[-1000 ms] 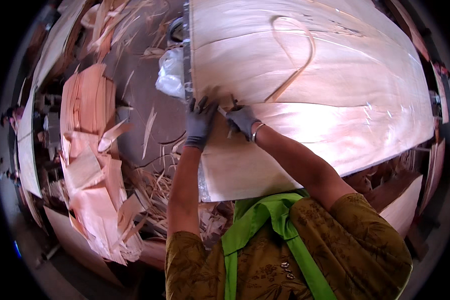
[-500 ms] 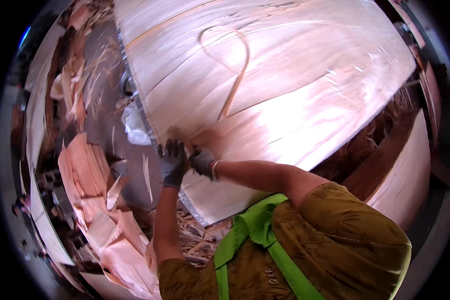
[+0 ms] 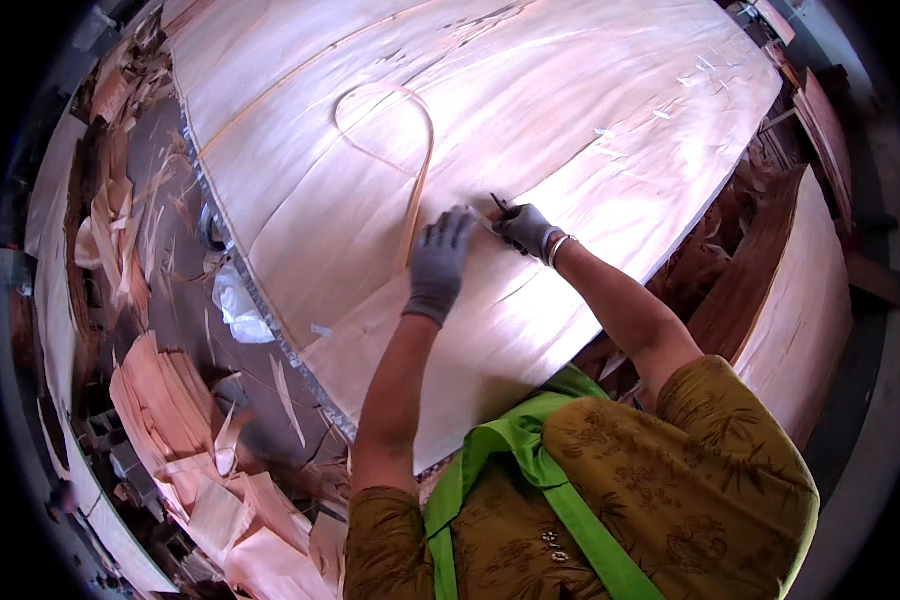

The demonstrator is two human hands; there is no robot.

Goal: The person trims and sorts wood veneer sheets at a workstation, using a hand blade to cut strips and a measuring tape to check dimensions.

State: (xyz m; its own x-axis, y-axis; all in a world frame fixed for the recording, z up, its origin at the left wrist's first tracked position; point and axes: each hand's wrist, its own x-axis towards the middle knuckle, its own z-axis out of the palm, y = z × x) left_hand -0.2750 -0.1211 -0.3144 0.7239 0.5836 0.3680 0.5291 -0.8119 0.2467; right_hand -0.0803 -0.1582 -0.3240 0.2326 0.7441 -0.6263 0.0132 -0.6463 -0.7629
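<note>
A large sheet of pale wood veneer (image 3: 300, 215) lies in front of me, with a seam running across it. My left hand (image 3: 440, 262), in a grey glove, lies over the seam with fingers stretched out. Its fingertips come close to a small whitish strip (image 3: 483, 219) between the hands. Just right of it, my gloved right hand (image 3: 525, 228) is closed around a slim dark tool (image 3: 498, 203); only its thin end shows, so its kind is unclear. A short pale piece of tape (image 3: 320, 329) sits at the seam's left end.
A narrow looped veneer strip (image 3: 430, 150) lies on the sheet beyond my left hand. A crumpled white plastic bag (image 3: 238, 305) sits by the left edge. Torn veneer pieces (image 3: 175, 400) are heaped at left. A curved veneer stack (image 3: 770, 290) stands at right.
Both hands have moved right and farther along the seam, away from the sheet's left edge. The pale tape piece now shows where they were. The view has shifted.
</note>
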